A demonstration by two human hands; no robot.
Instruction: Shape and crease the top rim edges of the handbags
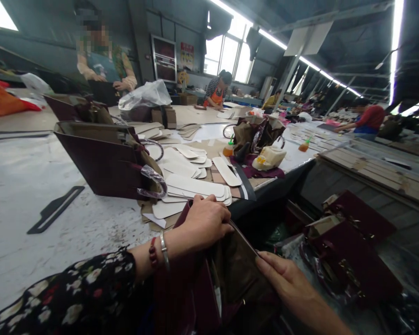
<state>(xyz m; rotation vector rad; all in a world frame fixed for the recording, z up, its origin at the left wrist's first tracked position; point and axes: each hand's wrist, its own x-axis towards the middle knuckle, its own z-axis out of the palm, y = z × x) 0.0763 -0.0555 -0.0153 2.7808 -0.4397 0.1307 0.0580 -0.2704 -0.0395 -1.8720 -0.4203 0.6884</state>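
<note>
A dark burgundy handbag (202, 288) with a brown lining is tilted close in front of me, past the table's near edge. My left hand (207, 221) is closed over its upper edge, the fingertips hidden on the far side. Lower on the same rim, my right hand (286, 274) pinches the edge between thumb and fingers. Just beyond my left hand lies a stack of white rounded panels (192, 186). Another burgundy handbag (101, 160), its handles wrapped in plastic, stands on the table to the left.
A flat black cut-out piece (56, 209) lies on the white table (14, 186). Farther back are an orange-filled bottle (228, 148), a cream container (269, 158) and another bag (253, 132). Finished-looking burgundy bags (356, 260) lie low on the right. Several people work at tables behind.
</note>
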